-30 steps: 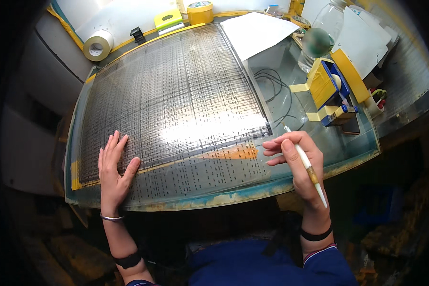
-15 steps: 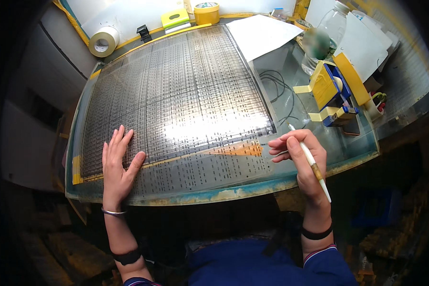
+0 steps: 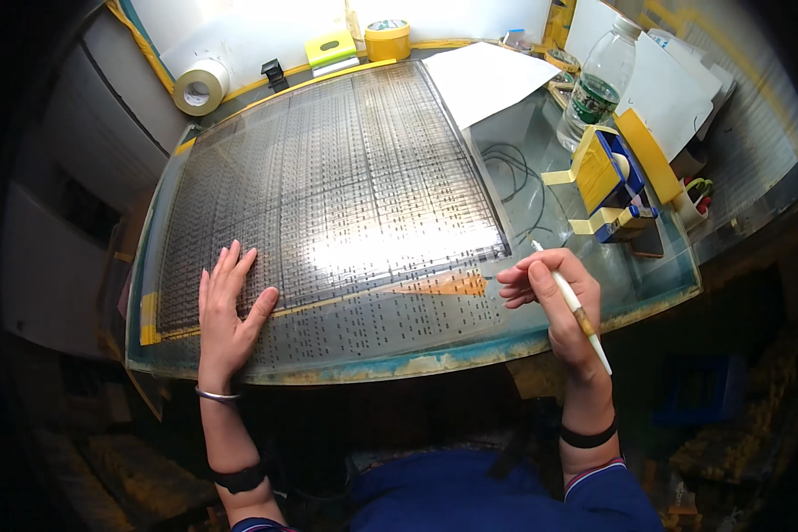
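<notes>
A large film sheet [image 3: 328, 182] covered with rows of small dark marks lies on the glass-topped table. My left hand [image 3: 229, 324] rests flat near its lower left edge, fingers spread and thumb apart. Above the table's right front edge, my right hand [image 3: 563, 297] grips a slim white pen-like tool [image 3: 582, 316] with a brown band. The tool slants across the thumb, its thin tip pointing away from me and its tapered end toward my wrist. An orange triangular piece [image 3: 459, 283] shows at the film's lower right, just left of my right fingers.
At right stand a blue-and-yellow tape dispenser [image 3: 607, 173], a clear bottle [image 3: 598, 89] and thin black cable [image 3: 528, 168]. White paper [image 3: 488, 78] overlaps the far right corner. Along the back are a tape roll [image 3: 201, 87], black clip [image 3: 273, 73] and yellow round container [image 3: 387, 41].
The whole view has shifted slightly, with the table's far items now lower. My left hand stays flat on the film, and my right hand keeps its hold on the pen-like tool.
</notes>
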Demonstrator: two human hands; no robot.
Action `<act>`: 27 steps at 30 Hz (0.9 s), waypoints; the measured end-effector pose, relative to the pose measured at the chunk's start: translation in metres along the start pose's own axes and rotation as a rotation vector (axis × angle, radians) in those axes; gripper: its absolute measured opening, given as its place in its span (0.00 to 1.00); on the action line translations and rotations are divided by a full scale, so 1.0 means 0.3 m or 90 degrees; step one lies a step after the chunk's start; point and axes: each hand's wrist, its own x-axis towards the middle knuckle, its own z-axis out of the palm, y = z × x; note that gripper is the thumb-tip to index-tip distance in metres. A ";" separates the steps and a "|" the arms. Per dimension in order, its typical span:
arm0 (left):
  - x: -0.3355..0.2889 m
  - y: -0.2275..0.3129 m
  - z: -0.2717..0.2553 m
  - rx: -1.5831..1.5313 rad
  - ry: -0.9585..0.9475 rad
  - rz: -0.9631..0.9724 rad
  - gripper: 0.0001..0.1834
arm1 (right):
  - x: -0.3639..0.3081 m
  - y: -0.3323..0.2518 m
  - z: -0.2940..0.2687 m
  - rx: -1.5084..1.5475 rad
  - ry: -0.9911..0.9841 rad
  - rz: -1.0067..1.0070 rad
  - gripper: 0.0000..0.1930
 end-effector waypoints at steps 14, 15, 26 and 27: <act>0.002 0.001 -0.004 0.009 -0.011 -0.006 0.33 | 0.002 0.006 0.000 0.000 -0.005 -0.007 0.10; 0.001 0.001 -0.004 0.009 -0.011 -0.006 0.33 | 0.002 0.006 0.001 -0.001 -0.006 -0.006 0.09; 0.001 -0.001 -0.002 0.006 -0.011 -0.004 0.34 | 0.001 0.000 0.002 -0.004 -0.007 -0.005 0.09; 0.000 -0.002 -0.002 0.008 -0.012 -0.004 0.34 | 0.001 0.001 0.002 -0.006 -0.007 -0.007 0.09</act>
